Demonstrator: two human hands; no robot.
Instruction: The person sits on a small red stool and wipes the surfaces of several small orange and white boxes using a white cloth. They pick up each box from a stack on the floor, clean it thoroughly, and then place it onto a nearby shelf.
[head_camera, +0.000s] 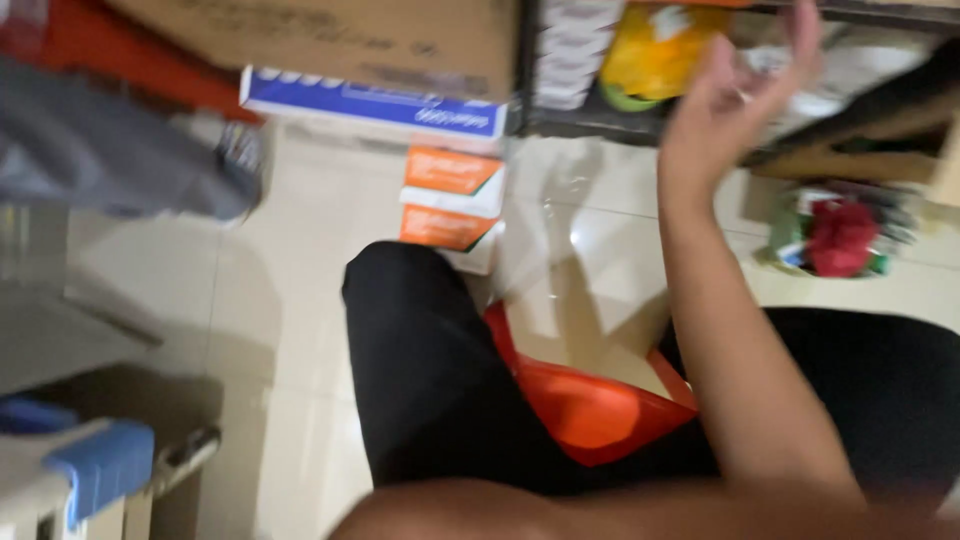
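Head view: right hand (735, 95) raised toward dark shelf (640, 125), fingers spread wide, holding nothing, blurred. Nearest thing: yellow bag (655, 45) on shelf, just left of hand, not touching. Left hand out of sight. Orange stool (590, 405) between black-clad legs; orange-white boxes (450, 200) on tiled floor.

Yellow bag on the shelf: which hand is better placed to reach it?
Right, probably. The right hand is raised, fingers open, close beside the yellow bag on the shelf. The left hand is out of view; only a forearm shows at the bottom edge.
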